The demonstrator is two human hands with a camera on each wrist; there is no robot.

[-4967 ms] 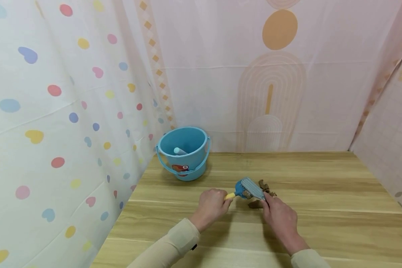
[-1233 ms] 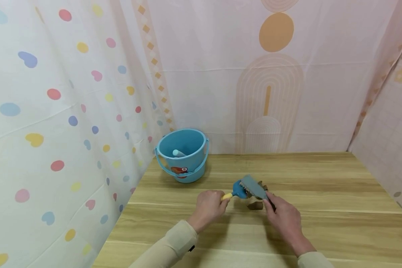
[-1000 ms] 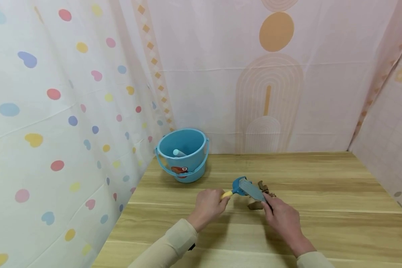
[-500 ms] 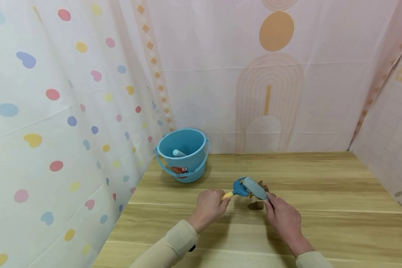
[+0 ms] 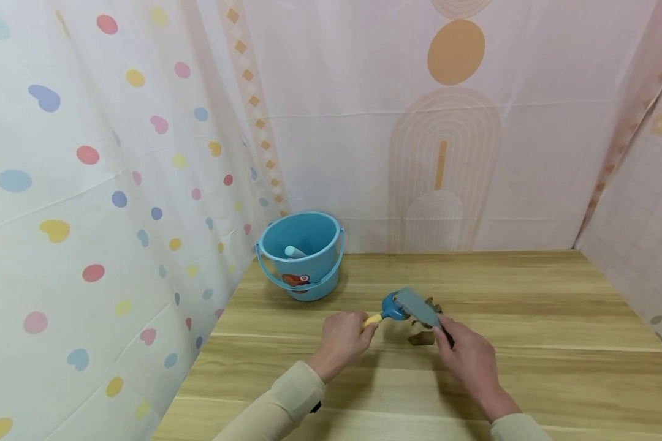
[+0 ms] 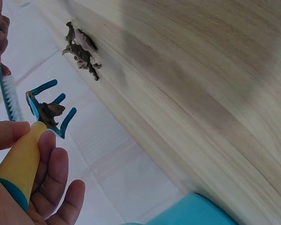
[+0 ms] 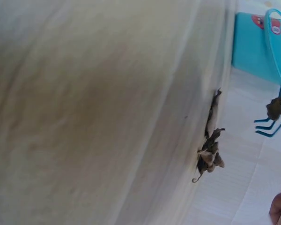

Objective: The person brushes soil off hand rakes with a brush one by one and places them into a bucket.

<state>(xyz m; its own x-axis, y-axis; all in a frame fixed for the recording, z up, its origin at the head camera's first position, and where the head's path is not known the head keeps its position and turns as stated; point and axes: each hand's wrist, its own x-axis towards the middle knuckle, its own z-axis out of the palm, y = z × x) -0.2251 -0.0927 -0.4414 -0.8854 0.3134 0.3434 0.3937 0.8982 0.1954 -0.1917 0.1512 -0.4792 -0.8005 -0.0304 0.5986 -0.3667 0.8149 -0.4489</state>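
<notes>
My left hand (image 5: 344, 340) grips the yellow handle (image 6: 23, 161) of a small blue toy rake (image 5: 393, 306), held above the table. Brown dry leaf bits are caught between the tines (image 6: 68, 123), clear in the left wrist view. My right hand (image 5: 469, 361) holds a grey-blue brush (image 5: 417, 307) by its dark handle, its flat back turned up. White bristles (image 6: 11, 96) point at the rake's head in the left wrist view; whether they touch it, I cannot tell. Crumpled dry leaves (image 5: 421, 338) lie on the table below, partly hidden by the brush in the head view.
A light blue bucket (image 5: 303, 269) with a sticker stands at the table's back left, its handle hanging in front. Inside it a pale blue rod end (image 5: 295, 252) shows. Patterned curtains (image 5: 342, 159) bound the wooden table (image 5: 529, 294) at the back and sides.
The brush has rolled between bristle side and back, shifting slightly to and fro at the rake's head. Half a second ago its bristle face showed. The left hand, leaves and bucket barely differ.
</notes>
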